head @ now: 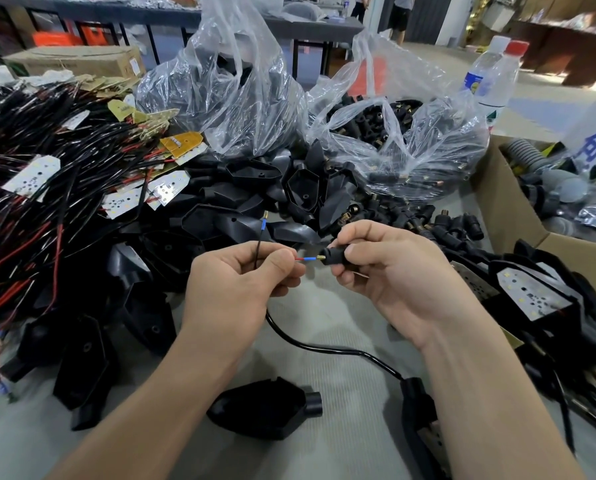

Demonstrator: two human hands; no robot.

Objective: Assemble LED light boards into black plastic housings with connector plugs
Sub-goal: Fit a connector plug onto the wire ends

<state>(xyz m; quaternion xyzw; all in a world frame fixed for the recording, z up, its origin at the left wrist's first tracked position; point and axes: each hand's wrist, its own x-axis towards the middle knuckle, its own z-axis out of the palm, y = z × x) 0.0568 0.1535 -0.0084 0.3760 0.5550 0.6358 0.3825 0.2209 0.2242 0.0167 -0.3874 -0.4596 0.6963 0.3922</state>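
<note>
1. Forearms in from 6 o'clock, hands facing each other mid-frame above grey table [345,317].
2. Left hand [241,282]: curled, thumb and forefinger pinching red wire [298,258], blue-sleeved tip pointing to 3 o'clock.
3. Right hand [393,271]: fingers wrapped round connector plug [336,255], brass end at 9 o'clock, meeting wire tip.
4. Black cable [324,348] looping down toward 5 o'clock.
5. Black housing [265,410] flat on table at 6 o'clock, apart from both hands.

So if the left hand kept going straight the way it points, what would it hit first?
The small black plastic connector plug pinched in the right hand. The thin red wire with a blue sleeve that the left hand pinches aims at its brass end, seemingly almost touching.
</note>
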